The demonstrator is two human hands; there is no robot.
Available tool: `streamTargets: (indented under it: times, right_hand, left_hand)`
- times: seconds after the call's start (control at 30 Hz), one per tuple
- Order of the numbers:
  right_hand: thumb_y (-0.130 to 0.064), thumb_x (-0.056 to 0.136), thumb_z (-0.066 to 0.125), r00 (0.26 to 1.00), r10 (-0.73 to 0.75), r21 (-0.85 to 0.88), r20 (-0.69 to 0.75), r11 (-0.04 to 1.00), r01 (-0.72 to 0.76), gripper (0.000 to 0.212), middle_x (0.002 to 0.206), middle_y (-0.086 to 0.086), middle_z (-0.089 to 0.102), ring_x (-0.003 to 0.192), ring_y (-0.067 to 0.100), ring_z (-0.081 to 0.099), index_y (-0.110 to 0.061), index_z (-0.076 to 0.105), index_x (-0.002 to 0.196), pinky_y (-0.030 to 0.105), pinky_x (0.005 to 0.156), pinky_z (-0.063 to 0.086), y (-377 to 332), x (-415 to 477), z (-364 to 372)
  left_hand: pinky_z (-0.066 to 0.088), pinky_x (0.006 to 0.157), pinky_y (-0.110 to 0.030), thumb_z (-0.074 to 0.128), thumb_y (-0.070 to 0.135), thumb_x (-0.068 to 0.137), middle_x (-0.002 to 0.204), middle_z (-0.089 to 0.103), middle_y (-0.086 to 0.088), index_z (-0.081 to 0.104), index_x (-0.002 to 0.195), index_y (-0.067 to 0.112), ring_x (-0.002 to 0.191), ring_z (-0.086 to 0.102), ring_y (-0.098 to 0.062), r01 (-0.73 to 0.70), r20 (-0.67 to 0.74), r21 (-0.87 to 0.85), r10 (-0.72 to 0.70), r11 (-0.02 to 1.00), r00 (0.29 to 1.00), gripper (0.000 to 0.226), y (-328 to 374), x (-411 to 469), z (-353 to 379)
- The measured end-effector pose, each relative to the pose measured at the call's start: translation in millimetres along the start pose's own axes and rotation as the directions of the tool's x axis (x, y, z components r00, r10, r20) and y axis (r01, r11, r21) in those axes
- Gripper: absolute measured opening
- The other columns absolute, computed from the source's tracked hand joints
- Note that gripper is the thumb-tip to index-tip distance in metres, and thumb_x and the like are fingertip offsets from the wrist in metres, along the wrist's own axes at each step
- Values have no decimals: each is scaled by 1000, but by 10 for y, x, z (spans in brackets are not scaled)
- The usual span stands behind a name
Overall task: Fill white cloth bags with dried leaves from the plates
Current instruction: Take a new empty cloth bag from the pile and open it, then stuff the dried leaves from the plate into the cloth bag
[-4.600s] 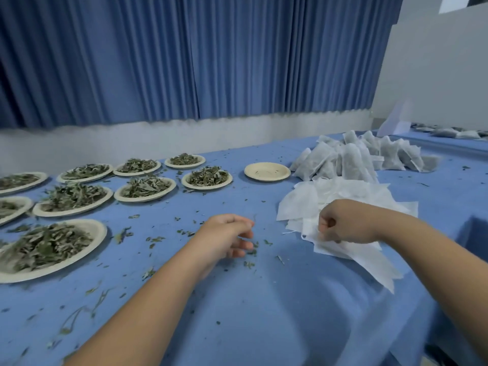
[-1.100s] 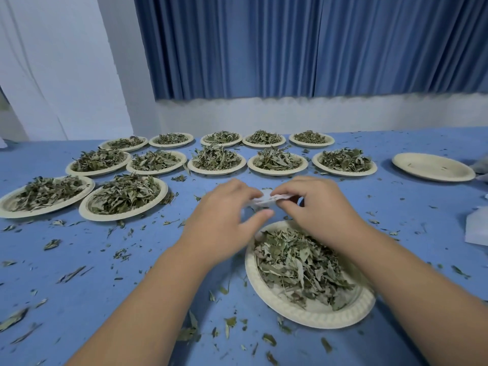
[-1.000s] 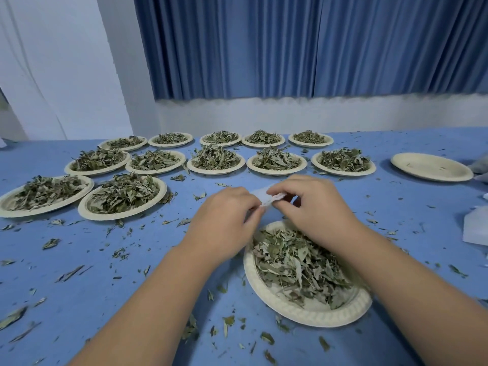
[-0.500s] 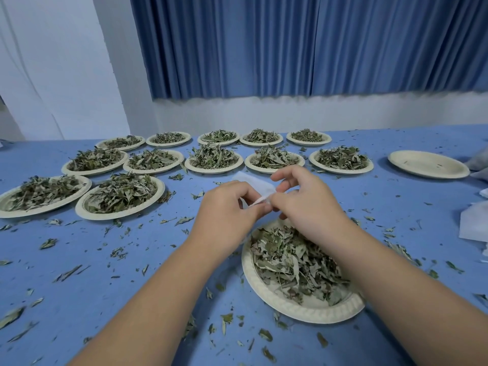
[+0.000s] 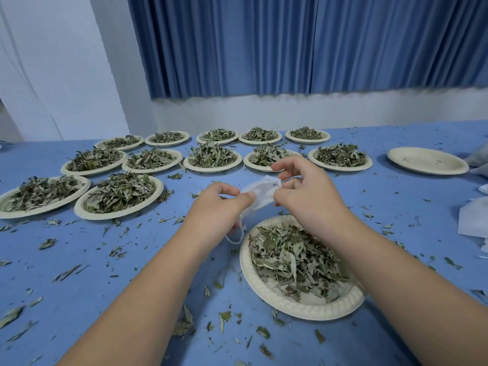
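Note:
A small white cloth bag (image 5: 261, 192) hangs in the air between my two hands, above the far rim of the nearest paper plate (image 5: 303, 306). That plate holds a heap of dried leaves (image 5: 293, 257). My left hand (image 5: 220, 210) pinches the bag's left edge, and a thin white drawstring (image 5: 236, 237) loops down below it. My right hand (image 5: 303, 196) pinches the bag's right edge, with the forefinger and thumb at its mouth. The bag looks flat, and I see no leaves in it.
Several plates of dried leaves (image 5: 118, 192) stand in rows across the blue table, left and centre. An empty plate (image 5: 427, 161) sits at the far right. White empty bags (image 5: 472, 220) lie at the right edge. Leaf crumbs litter the cloth.
Since the earliest frame I have turned from the pile of bags to the plates. Over the last second both hands lifted the bag higher and pulled it wider apart.

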State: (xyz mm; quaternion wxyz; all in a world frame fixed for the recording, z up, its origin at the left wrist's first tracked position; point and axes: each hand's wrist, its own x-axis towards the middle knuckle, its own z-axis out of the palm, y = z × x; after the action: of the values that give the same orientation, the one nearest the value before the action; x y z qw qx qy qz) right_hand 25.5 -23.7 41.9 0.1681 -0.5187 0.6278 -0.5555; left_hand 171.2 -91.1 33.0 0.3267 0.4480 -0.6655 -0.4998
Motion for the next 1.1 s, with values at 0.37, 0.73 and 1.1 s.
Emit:
streamTargets:
  times: [0.37,0.73,1.1]
  right_hand:
    - [6,76,59,996,-27,73,90,997,20,44,99,-2,54,75,27,62,-28,57,105,14,53,40,-33,-23,7]
    - [-4,79,59,999,-28,-150,31,988,32,34,100,-5,52,72,17,53,-27,55,104,27,63,41,18,-24,29]
    - [-11,78,63,988,51,-277,144,961,-9,26,98,-7,55,59,8,46,-27,59,99,22,54,36,59,-38,-155]
  left_hand:
    - [49,50,-28,62,15,93,79,62,-5,56,95,16,49,56,-14,-13,-67,-301,-8,953,998,6,16,-10,109]
    - [31,52,-27,50,21,95,81,50,1,42,90,20,63,46,-12,-330,-189,490,468,807,863,9,-16,-36,191]
    - [30,43,-17,55,12,93,62,47,-4,60,91,28,44,38,-9,-526,68,322,535,787,842,17,-24,-82,26]
